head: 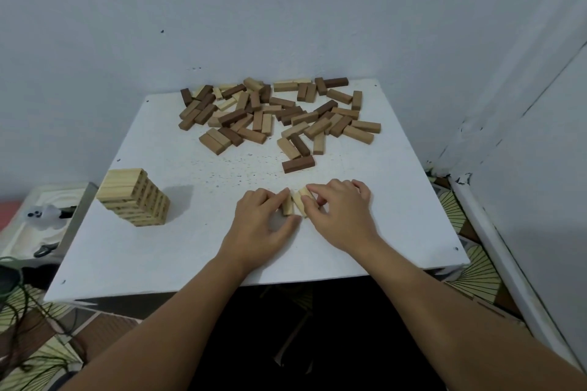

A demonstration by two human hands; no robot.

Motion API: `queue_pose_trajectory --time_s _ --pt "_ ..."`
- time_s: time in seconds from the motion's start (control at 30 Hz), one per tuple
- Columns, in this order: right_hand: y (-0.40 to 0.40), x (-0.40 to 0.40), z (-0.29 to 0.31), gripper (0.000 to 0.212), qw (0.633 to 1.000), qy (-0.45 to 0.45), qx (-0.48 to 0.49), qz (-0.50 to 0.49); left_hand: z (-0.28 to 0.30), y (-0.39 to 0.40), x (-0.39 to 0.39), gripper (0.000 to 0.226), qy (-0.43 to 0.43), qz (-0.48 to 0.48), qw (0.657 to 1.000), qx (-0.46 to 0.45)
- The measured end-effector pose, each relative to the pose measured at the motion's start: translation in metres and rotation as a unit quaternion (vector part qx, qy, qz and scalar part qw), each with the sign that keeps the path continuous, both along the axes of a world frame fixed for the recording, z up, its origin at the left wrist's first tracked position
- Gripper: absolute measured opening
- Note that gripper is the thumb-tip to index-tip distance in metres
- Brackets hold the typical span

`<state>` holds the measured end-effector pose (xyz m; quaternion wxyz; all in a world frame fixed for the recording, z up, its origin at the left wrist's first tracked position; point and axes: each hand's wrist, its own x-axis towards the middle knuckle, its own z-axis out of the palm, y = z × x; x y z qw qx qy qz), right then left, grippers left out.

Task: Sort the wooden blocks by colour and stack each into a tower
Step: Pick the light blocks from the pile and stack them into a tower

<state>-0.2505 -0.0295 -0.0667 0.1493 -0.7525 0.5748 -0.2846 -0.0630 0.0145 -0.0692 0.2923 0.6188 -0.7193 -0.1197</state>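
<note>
Left hand (262,219) pinching one pale block (288,206), fingers curled round it. Right hand (341,209) gripping two more pale blocks (301,201), touching at 3 o'clock of the first. All low on white worktop (190,247). Loose pile of mixed blocks (279,117) at 12 o'clock, well apart. Finished pale tower (135,197) at 9 o'clock, upright near worktop edge.

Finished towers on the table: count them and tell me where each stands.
1. The pale-wood tower stands near the left edge of the white table. The few pale blocks between the left hand and the right hand form no tower yet.
</note>
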Motion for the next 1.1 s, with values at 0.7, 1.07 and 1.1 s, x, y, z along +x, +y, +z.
queue_pose_trajectory --time_s 0.7,1.07,1.1 --pt "-0.03 -0.026 0.026 0.072 0.941 -0.089 0.291 0.147 0.024 -0.004 0.014 0.064 0.17 0.035 0.975 0.142" --pt "-0.027 -0.026 0.025 0.053 0.948 -0.104 0.266 0.137 0.054 -0.046 0.023 0.053 0.132 -0.029 0.941 0.31" --pt "-0.027 -0.025 0.024 0.052 0.952 -0.097 0.256 0.137 0.054 -0.047 0.024 0.053 0.139 -0.034 0.938 0.317"
